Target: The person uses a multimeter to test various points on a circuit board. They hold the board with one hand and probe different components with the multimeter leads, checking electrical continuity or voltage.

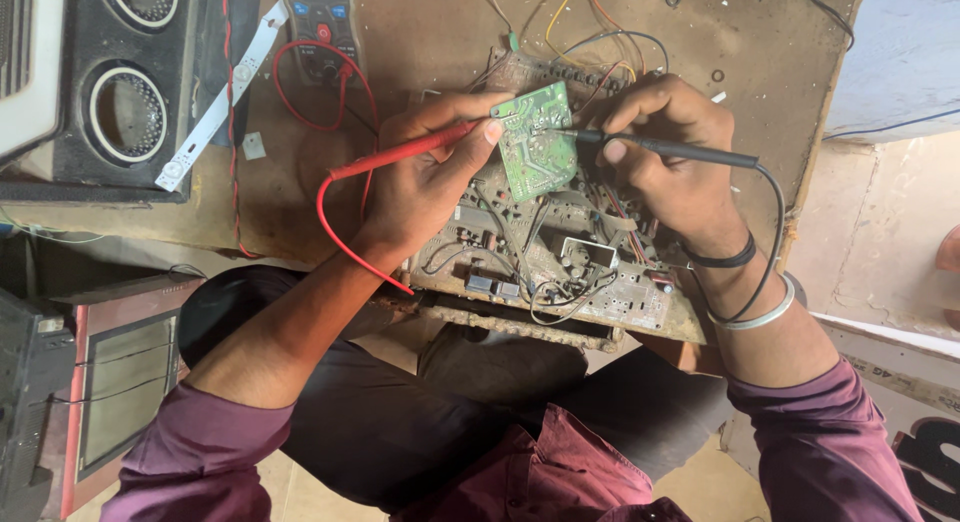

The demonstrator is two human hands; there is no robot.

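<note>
Head view, looking down at a worn brown workbench (440,32).

Left hand (425,182): fingers closed around a red probe (400,154), pinched between thumb and fingertips. The probe tip points right, toward the left edge of a small green circuit board (537,142). Whether the tip actually touches the board cannot be told; the thumb hides it. The red lead (335,232) loops down from the probe past the wrist.

Right hand (670,157): fingers closed around a black probe (665,147), held like a pen. Its metal tip rests on the green board, near the middle. The black lead (775,232) curves down along the right wrist, which carries a black band (722,257) and a silver bangle (765,312).

The green board stands tilted between the two hands, on top of a larger dusty chassis board (560,262) crowded with wires and components. The chassis board lies at the near edge of the workbench, overhanging the person's lap.

Far edge of the workbench, left of centre: a multimeter (322,27) with red lead coiled beside it. A white LED strip (222,92) lies diagonally near the left edge. A black speaker cabinet (125,82) with two round drivers stands at the far left corner.

The person wears maroon sleeves (830,452) and dark trousers.
</note>
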